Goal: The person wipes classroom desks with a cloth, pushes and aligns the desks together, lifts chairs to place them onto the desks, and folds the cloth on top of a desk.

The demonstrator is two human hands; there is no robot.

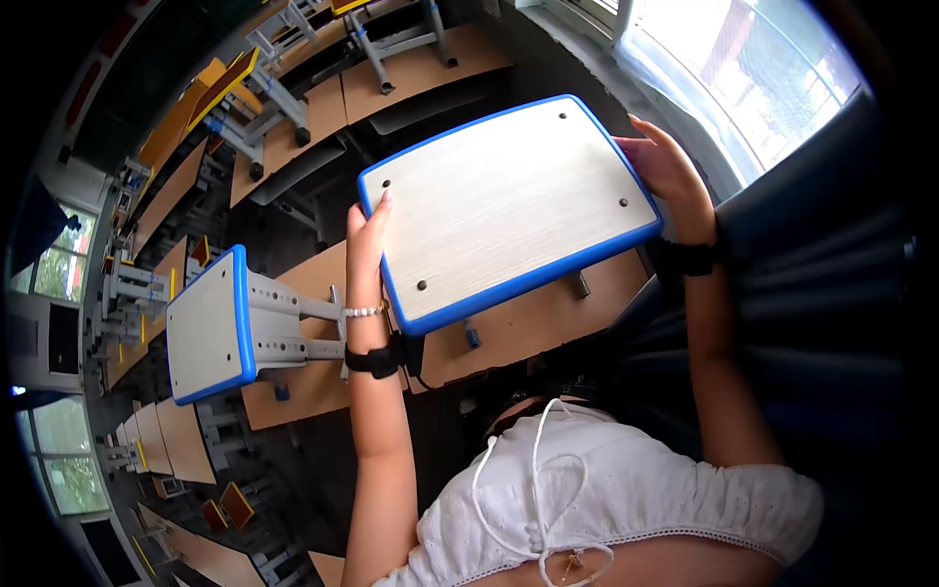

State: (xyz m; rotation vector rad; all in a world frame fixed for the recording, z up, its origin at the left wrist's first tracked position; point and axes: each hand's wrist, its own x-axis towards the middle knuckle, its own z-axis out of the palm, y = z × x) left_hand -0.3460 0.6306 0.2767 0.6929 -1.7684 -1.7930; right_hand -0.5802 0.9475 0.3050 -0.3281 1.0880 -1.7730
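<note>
Blue-edged classroom stool [509, 210] — in both hands above the wood-top desk [533, 328]. L hand [366, 240] closed on one short edge: thumb on the top face nr a bolt head [386, 184], other fingers out of sight. R hand [675, 171] gripping opp. short edge, fingers partly behind rim, thumb off the top; how firmly, can't tell.

Risks (my est.): R hold looks weaker — if those fingers slip, seat prob. tips down on that side & load goes to L thumb. A swing L could knock the second stool [205, 323], whose legs run toward L wrist. A swing R could snag the dark curtain [802, 323] nr R forearm. Seat also hides most of what's underneath, so legs might catch desk edge unseen.

Orient.: top face turned up toward the wearer's cam. Long axis runs approx. hand to hand, skewed to the torso, R end farther fwd than L. Legs mostly hidden; can't tell if they touch the desk.
</note>
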